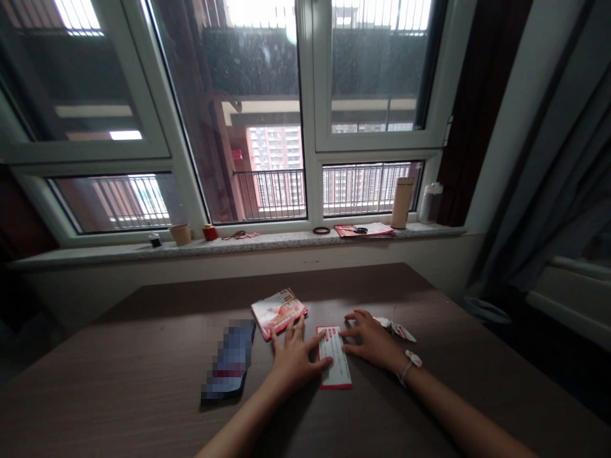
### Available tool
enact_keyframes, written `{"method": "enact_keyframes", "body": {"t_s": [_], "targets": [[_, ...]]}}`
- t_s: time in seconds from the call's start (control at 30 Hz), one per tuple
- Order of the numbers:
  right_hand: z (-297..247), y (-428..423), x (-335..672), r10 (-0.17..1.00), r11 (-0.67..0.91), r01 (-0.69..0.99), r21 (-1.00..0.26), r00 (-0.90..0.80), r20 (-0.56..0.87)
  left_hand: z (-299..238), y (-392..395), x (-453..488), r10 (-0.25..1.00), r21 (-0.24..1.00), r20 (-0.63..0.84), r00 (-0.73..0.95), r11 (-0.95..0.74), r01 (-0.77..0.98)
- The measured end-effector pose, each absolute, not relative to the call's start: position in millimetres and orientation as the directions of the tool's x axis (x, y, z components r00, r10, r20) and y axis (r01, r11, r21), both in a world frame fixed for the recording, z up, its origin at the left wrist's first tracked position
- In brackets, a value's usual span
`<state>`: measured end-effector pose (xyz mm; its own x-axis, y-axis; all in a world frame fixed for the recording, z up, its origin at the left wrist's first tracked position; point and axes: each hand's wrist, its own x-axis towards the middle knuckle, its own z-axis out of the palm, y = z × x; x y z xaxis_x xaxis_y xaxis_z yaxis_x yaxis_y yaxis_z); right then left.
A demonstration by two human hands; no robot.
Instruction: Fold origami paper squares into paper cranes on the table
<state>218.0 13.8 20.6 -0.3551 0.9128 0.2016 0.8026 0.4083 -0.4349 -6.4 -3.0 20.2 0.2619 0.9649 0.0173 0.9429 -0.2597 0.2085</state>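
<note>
A narrow white printed leaflet with red edges lies flat on the brown table, between my hands. My left hand rests with fingers spread, its thumb and index finger over the leaflet's left side. The other fingers of that hand reach the near edge of a red and white booklet. On the leaflet's right, my right hand is spread too, fingertips at its upper right edge. A band with a small white and red piece circles my right wrist. Neither hand grips anything.
A phone, partly pixelated, lies left of my left hand. Crumpled wrappers sit beyond my right hand. On the windowsill stand a paper cup, a red spool, black-handled scissors on papers, and a tan bottle.
</note>
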Motion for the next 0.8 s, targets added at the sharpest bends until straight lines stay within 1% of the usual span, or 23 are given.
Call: {"method": "enact_keyframes", "body": {"t_s": [0.1,0.27,0.37,0.5,0.63,0.8], "targets": [[20.7,10.8,218.9,0.900,0.437,0.791,-0.429,-0.383,0.210,20.3,-3.8,-6.2,0.968,0.210,0.015,0.250,-0.248,0.946],[19.8,6.4,216.9,0.873,0.486,0.764,-0.424,-0.400,0.279,20.8,-4.4,-5.6,0.969,0.203,0.008,0.249,-0.245,0.948],[17.6,6.9,213.7,0.858,0.508,0.764,-0.397,-0.410,0.309,18.3,-1.9,-5.0,0.971,0.191,0.040,0.238,-0.241,0.952],[14.1,11.4,208.7,0.857,0.498,0.786,-0.365,-0.384,0.342,13.0,2.7,-4.0,0.974,0.186,0.111,0.198,-0.216,0.959],[14.2,13.8,205.7,0.875,0.465,0.803,-0.372,-0.352,0.332,9.6,3.8,-4.1,0.963,0.179,0.170,0.210,-0.240,0.954],[19.5,12.2,207.8,0.885,0.456,0.810,-0.369,-0.368,0.285,7.1,2.8,-5.2,0.955,0.174,0.190,0.229,-0.262,0.949]]}}
